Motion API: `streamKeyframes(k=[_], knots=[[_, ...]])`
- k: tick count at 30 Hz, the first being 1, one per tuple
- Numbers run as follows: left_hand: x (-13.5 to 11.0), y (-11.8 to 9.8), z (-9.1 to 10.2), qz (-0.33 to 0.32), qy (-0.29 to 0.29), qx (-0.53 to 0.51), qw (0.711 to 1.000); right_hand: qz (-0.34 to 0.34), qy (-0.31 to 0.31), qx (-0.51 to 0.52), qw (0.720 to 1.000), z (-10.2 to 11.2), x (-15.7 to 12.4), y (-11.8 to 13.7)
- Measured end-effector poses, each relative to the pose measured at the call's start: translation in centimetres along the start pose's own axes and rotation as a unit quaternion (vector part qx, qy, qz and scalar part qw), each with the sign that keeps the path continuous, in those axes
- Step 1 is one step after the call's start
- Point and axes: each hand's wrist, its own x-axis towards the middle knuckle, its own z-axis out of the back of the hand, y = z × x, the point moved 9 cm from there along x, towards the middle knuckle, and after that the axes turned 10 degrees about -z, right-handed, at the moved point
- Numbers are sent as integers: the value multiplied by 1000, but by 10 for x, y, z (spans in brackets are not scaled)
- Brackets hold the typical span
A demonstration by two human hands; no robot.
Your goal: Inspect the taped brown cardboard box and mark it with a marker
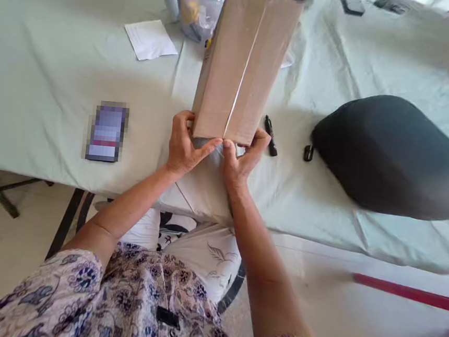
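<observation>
A brown cardboard box (243,65), taped along its middle seam, lies on the pale green tablecloth (60,70) in front of me. My left hand (183,144) grips the near left corner, with the thumb pressed at the seam. My right hand (241,159) holds the near right corner, fingers curled round the edge. Both thumbs meet at the near end of the tape line.
A black marker (270,136) and its cap (308,153) lie right of the box. A large dark bag (390,157) sits at right. A phone (107,132) lies at left, a white paper (150,39) behind it. A clear tub (195,8) of items stands behind the box.
</observation>
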Motion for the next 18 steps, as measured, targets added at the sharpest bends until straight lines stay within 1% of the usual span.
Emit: streamKeyframes(k=[3, 6, 9, 11, 13, 16, 18], knots=[[3, -2, 4, 11, 3, -5, 1000, -4, 13, 16, 1000, -1, 1, 0], [6, -1, 9, 28, -10, -16, 999, -4, 11, 15, 1000, 1, 4, 1], [9, 2, 12, 53, -17, -24, 998, -16, 9, 0, 1000, 1, 8, 0], [10, 7, 12, 69, -13, -27, 997, -26, 20, -3, 999, -2, 10, -4], [10, 15, 12, 84, -8, -31, 996, -40, 40, 2, 998, -7, 11, -12], [10, 29, 12, 95, 8, -30, 995, -79, 84, -4, 993, -15, 12, -29], [9, 39, 9, 99, 34, -21, 994, -108, 124, -49, 985, -21, 11, -40]])
